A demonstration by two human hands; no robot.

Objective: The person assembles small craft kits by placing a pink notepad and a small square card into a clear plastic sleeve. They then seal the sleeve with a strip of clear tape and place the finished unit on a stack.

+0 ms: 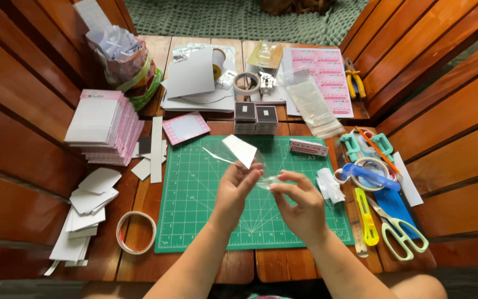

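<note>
left hand [234, 191] fingers pinch clear bag [233, 156] holding a white card [240, 150], just above fingertips | right hand [301, 204] fingers pinch bag's lower edge | both over green mat [195, 205] | scissors [399, 230] right of fingers

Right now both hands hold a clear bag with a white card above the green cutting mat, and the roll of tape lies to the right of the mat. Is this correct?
Not quite. The head view shows the roll of tape lying left of the green cutting mat, not right. The rest holds: the left hand and right hand hold the clear bag with a white card.
</note>
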